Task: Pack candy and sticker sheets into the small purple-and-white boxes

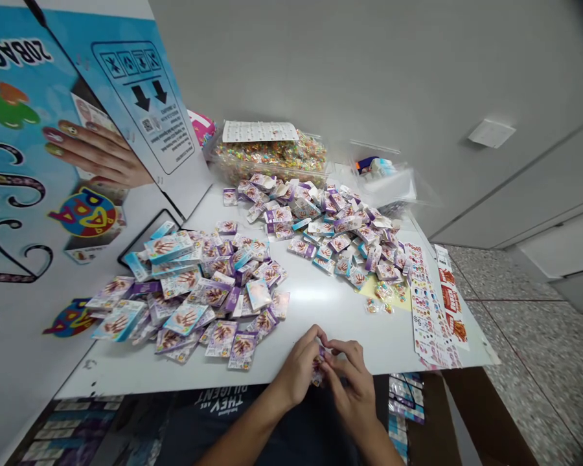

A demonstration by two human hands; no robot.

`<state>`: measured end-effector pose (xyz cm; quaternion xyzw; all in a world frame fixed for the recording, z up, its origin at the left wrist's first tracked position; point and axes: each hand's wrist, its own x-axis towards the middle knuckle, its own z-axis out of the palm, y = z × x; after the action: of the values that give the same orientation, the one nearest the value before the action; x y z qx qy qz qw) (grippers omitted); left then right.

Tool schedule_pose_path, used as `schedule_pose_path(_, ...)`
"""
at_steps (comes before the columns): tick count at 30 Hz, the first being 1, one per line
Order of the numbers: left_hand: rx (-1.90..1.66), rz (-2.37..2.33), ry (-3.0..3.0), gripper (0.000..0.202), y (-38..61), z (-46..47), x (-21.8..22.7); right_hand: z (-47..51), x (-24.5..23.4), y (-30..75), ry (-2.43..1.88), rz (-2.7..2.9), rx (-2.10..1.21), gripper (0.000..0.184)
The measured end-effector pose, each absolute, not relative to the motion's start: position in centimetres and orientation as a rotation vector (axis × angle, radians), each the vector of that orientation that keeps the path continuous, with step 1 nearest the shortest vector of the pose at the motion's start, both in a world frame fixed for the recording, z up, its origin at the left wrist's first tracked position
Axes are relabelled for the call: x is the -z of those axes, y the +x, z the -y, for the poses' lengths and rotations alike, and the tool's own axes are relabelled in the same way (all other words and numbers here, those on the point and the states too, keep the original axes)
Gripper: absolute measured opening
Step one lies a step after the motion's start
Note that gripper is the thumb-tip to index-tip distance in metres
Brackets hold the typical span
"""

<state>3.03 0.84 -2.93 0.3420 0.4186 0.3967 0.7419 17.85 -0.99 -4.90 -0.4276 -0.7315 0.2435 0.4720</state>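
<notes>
Close to the table's front edge, my left hand [298, 366] and my right hand [352, 378] meet around a small purple-and-white printed box [317, 369]. Fingers of both hands pinch it and cover most of it. To the left lies a pile of small boxes [214, 291] in purple, white and blue, printed with a hand picture. A second heap of such boxes [340, 226], several with raised flaps, lies beyond my hands to the right. Small clear packets of colourful bits [383, 291] rest beside that heap on yellow paper.
A clear tub of colourful packets [272, 152] stands at the back, a printed sheet on top. Another clear container [388, 181] sits right of it. Sticker strips [430, 310] lie along the right edge. A large printed carton [78, 162] rises at left. Open cartons [480, 408] stand below.
</notes>
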Motion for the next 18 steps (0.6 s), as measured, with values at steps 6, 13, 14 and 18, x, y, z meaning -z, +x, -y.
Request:
schedule_pose_path(6,-0.901,-1.099,0.813,0.018,3.0,0.0,3.1,0.4,3.6,17.4,-1.159,1.697,-0.898,0.019)
schedule_pose_path(13,-1.376,-1.543,1.51,0.013,-1.0,0.3,0.4,-1.7,1.8,22.2,-1.32,1.521,-0.899,0.032)
schedule_pose_path(14,-1.493,-1.678,1.634,0.016,-2.4,-0.3,-0.3,-2.0,1.9,23.2,-1.341,1.484,-0.834,0.034)
schedule_pose_path(18,-1.567,-2.109,2.002,0.028,-8.1,-3.5,-2.2,-3.1,2.0,27.4,-1.45,1.414,-0.636,0.036)
